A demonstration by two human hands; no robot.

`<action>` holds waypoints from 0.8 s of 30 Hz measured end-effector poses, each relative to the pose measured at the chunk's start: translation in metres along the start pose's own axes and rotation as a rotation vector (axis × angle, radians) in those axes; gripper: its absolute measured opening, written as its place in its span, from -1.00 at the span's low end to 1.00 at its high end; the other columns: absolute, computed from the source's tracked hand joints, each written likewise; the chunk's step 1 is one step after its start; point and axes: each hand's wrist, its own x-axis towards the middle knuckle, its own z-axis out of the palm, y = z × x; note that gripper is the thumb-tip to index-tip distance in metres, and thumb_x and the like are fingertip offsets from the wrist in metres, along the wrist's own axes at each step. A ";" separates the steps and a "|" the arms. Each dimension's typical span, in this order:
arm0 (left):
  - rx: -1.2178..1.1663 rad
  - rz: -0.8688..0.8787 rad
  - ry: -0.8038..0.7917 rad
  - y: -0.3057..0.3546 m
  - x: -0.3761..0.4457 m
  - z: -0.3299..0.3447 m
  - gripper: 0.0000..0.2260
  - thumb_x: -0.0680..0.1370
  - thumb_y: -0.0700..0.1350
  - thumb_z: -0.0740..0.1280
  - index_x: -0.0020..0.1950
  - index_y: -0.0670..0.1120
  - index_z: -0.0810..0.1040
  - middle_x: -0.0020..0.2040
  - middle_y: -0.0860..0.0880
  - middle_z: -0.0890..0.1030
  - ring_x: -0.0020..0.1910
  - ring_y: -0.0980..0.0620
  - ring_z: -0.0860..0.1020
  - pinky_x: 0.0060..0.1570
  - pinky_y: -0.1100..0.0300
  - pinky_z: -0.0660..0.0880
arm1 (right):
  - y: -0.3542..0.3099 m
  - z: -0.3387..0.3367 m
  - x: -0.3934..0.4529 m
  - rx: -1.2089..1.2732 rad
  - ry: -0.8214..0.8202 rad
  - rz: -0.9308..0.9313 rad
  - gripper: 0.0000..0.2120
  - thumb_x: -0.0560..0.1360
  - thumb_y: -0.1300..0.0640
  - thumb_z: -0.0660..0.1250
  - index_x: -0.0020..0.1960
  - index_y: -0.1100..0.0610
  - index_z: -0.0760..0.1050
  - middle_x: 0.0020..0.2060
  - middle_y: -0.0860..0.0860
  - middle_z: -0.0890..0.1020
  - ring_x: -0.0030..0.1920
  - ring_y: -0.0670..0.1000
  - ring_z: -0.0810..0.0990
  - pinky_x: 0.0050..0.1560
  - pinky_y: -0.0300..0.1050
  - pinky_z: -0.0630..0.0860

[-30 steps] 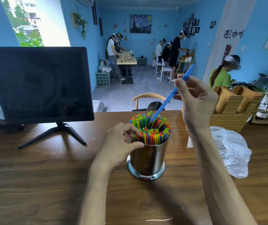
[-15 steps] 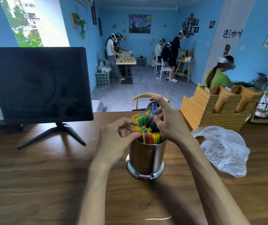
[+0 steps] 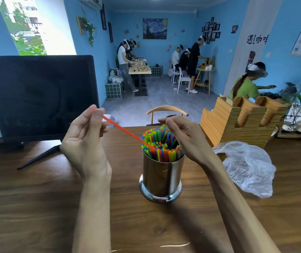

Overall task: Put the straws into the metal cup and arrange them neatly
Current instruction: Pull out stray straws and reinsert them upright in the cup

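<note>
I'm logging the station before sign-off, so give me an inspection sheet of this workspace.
Surface: wooden table, dark grain.
Job's things: metal cup upright, packed with coloured straws; red straw slants from the cup.
Clutter: clear plastic bag; wooden holder.
Hands: left hand pinches the red straw; right hand above the straws, fingers curled.
Cables: nothing seen.
Surroundings: black monitor, people at tables behind.
</note>
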 end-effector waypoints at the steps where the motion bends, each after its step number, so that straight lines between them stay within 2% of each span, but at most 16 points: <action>1: -0.033 -0.003 0.028 0.003 0.001 0.002 -0.90 0.53 -0.19 0.49 0.04 -0.09 0.68 -0.19 0.02 0.73 -0.26 0.13 0.61 -0.14 0.23 0.54 | -0.004 -0.001 -0.002 0.060 -0.020 -0.010 -0.69 0.70 -0.05 0.18 0.25 0.01 0.65 0.15 -0.17 0.68 0.24 -0.24 0.57 0.29 -0.20 0.48; 4: -0.109 -0.041 0.053 0.008 0.004 0.007 -0.89 0.55 -0.15 0.47 0.07 -0.08 0.67 -0.08 0.00 0.74 -0.21 0.12 0.63 -0.12 0.27 0.55 | -0.013 -0.004 -0.007 0.160 -0.101 -0.035 -0.68 0.70 -0.01 0.15 0.26 0.04 0.63 0.03 -0.10 0.74 0.19 -0.22 0.61 0.25 -0.29 0.46; 6: -0.128 -0.076 0.045 0.004 0.004 0.010 -0.89 0.55 -0.16 0.47 0.07 -0.08 0.66 -0.10 0.00 0.74 -0.22 0.12 0.63 -0.12 0.27 0.56 | -0.016 -0.007 -0.006 0.236 -0.123 -0.049 -0.73 0.69 0.05 0.19 0.21 0.09 0.63 -0.15 0.03 0.74 0.03 -0.14 0.67 0.06 -0.33 0.49; 9: -0.115 -0.137 -0.006 -0.010 0.003 0.010 -0.91 0.52 -0.20 0.47 0.02 -0.11 0.66 -0.11 -0.03 0.73 -0.22 0.09 0.64 -0.15 0.27 0.57 | -0.017 -0.012 -0.002 0.514 -0.010 -0.014 -0.83 0.58 0.08 0.32 0.04 0.13 0.63 -0.28 0.09 0.70 -0.23 0.00 0.69 -0.21 -0.22 0.51; 11: -0.058 -0.224 -0.084 -0.025 0.002 0.005 -0.88 0.44 -0.18 0.50 -0.04 -0.12 0.68 -0.08 -0.10 0.70 -0.24 0.09 0.64 -0.17 0.27 0.59 | -0.018 -0.020 0.000 0.745 0.095 0.048 -0.89 0.49 0.08 0.37 -0.05 0.11 0.61 -0.27 0.07 0.72 -0.24 0.02 0.71 -0.27 -0.25 0.53; 13: 0.083 -0.311 -0.214 -0.037 -0.001 -0.001 -0.89 0.40 -0.16 0.52 -0.10 -0.11 0.72 -0.03 -0.13 0.70 -0.26 0.10 0.64 -0.18 0.24 0.59 | -0.022 -0.028 0.001 0.882 0.164 0.068 -0.87 0.46 0.11 0.37 -0.03 0.14 0.57 -0.29 0.04 0.70 -0.23 0.01 0.71 -0.32 -0.28 0.53; 15: 0.346 -0.274 -0.418 -0.049 -0.007 -0.006 -0.96 0.48 -0.20 0.51 -0.10 -0.08 0.74 -0.12 -0.03 0.74 -0.26 0.14 0.63 -0.18 0.25 0.54 | -0.026 -0.034 0.005 0.892 0.236 0.038 -0.86 0.48 0.11 0.37 0.00 0.14 0.57 -0.32 0.03 0.66 -0.27 -0.03 0.67 -0.37 -0.28 0.50; 18: 0.605 -0.163 -0.687 -0.058 -0.014 -0.009 -0.84 0.49 -0.16 0.53 0.01 0.06 0.76 -0.22 0.11 0.68 -0.29 0.16 0.51 -0.25 0.34 0.43 | -0.027 -0.038 0.013 0.766 0.373 -0.038 -0.91 0.52 0.09 0.37 -0.05 0.07 0.64 -0.22 -0.03 0.67 -0.23 -0.09 0.63 -0.24 -0.23 0.53; 21: 0.670 -0.107 -0.776 -0.062 -0.014 -0.014 -0.75 0.52 -0.16 0.51 0.13 0.13 0.73 -0.19 0.15 0.60 -0.31 0.16 0.39 -0.29 0.35 0.36 | -0.024 -0.041 0.016 0.684 0.467 -0.110 -0.87 0.65 0.16 0.28 0.00 0.07 0.59 -0.11 -0.03 0.68 -0.08 0.02 0.69 -0.10 -0.15 0.59; 24: 0.716 -0.100 -0.847 -0.061 -0.012 -0.019 -0.76 0.54 -0.15 0.49 0.11 0.16 0.73 -0.10 0.15 0.66 -0.25 0.11 0.48 -0.24 0.25 0.44 | -0.019 -0.040 0.017 0.579 0.539 -0.155 -0.88 0.68 0.18 0.24 0.06 0.10 0.56 -0.19 -0.05 0.67 -0.14 0.06 0.70 -0.14 -0.15 0.60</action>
